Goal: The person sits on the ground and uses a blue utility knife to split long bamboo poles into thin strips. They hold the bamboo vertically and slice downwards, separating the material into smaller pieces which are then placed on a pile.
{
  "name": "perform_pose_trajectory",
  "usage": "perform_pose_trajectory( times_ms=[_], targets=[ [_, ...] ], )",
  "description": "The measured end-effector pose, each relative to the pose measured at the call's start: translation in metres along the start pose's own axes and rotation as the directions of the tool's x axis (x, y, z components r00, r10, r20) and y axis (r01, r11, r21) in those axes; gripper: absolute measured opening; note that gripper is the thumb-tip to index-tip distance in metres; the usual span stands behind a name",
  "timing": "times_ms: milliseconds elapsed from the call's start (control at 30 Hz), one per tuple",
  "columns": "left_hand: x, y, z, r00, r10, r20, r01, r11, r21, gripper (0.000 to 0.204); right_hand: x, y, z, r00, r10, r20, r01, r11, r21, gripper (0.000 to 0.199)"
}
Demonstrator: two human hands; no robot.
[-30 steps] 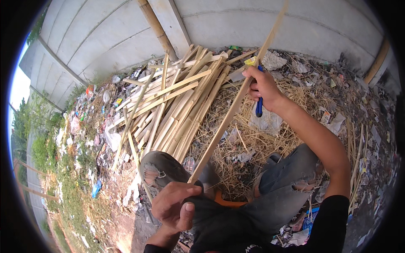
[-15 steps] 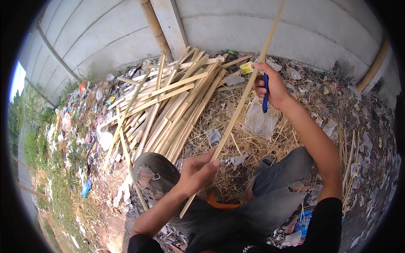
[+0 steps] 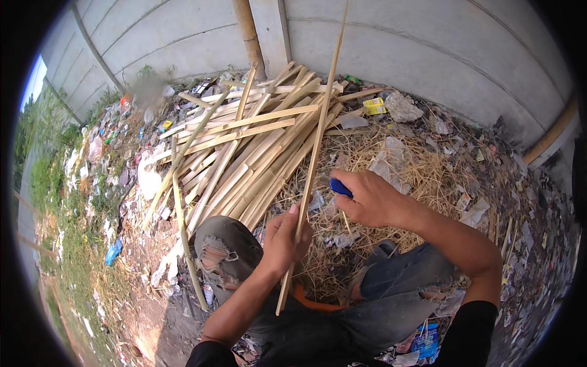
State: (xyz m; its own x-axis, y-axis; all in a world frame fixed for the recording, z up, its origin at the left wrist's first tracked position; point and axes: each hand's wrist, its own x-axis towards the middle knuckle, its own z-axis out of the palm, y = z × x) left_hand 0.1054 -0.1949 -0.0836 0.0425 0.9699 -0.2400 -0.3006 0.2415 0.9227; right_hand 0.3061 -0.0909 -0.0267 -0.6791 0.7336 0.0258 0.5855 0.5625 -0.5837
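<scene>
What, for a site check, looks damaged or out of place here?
The trousers are torn and frayed at the left knee. Litter, including a yellow packet, lies strewn around the pile of strips, uncollected.

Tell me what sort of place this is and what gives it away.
Probably an improvised outdoor work spot: a pile of pale split strips lies on the ground, litter is strewn around it, and green plants grow at the left.
</scene>
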Motion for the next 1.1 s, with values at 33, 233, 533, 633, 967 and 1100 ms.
perform_pose_trajectory(
  times_ms=[33, 233, 533, 633, 967, 1100],
  targets=[
    [0.000, 0.001, 0.000, 1.000, -0.012, -0.015, 0.012, 1.000, -0.026, 0.056, 0.002, -0.007, 0.006, 0.998, 0.002, 0.065, 0.001, 0.999, -0.046, 0.025],
    [-0.003, -0.011, -0.016, 0.999, -0.044, 0.015, 0.045, 0.994, -0.100, 0.041, 0.009, -0.033, 0.042, 0.994, -0.065, 0.088, 0.076, 0.989, -0.128, 0.018],
    [-0.017, -0.017, -0.019, 0.998, -0.018, -0.066, 0.019, 1.000, 0.015, 0.040, 0.036, -0.015, 0.044, 0.996, 0.058, 0.065, -0.039, 0.964, -0.264, 0.018],
    [-0.016, -0.021, -0.021, 0.991, 0.072, -0.109, -0.061, 0.993, 0.102, 0.049, 0.027, -0.029, 0.060, 0.991, -0.026, 0.131, 0.063, 0.957, -0.284, 0.018],
    [-0.027, -0.020, -0.019, 0.999, -0.032, -0.036, 0.038, 0.983, 0.179, 0.055, 0.029, 0.003, 0.037, 0.994, 0.093, 0.053, -0.078, 0.969, -0.232, 0.019],
    [-0.025, -0.022, -0.029, 0.992, 0.116, -0.056, -0.095, 0.953, 0.288, 0.055, 0.024, -0.021, 0.053, 0.989, -0.010, 0.145, 0.051, 0.959, -0.278, 0.023]
  ],
)
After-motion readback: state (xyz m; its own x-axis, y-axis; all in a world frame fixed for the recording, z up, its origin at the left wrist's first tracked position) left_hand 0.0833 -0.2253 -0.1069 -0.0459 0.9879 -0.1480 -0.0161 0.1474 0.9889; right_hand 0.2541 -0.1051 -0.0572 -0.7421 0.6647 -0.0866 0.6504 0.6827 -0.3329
